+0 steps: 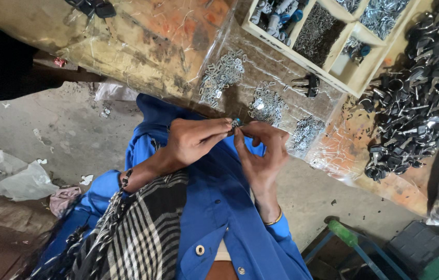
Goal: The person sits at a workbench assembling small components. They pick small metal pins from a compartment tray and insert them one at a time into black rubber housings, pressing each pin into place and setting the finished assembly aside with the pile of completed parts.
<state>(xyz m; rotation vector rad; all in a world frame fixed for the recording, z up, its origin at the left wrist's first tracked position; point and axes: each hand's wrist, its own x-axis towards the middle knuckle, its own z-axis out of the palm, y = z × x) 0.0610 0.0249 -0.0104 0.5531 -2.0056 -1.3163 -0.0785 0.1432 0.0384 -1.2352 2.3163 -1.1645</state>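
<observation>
My left hand (196,139) and my right hand (262,153) meet at their fingertips in front of my blue shirt. Between them they pinch a small part with a blue tip (235,122); most of it is hidden by the fingers. Just beyond the hands, small heaps of silvery metal pieces (223,74) lie on a clear plastic sheet (178,46) that covers the worn table. A single black part (307,84) rests on the sheet near a second silvery heap (266,103).
A pale wooden tray (352,80) with compartments of small metal and blue-tipped parts sits at the top. A large pile of black parts (422,98) fills the right. A crumpled plastic bag (14,179) lies on the concrete floor; a blue frame with a green grip (343,233) stands lower right.
</observation>
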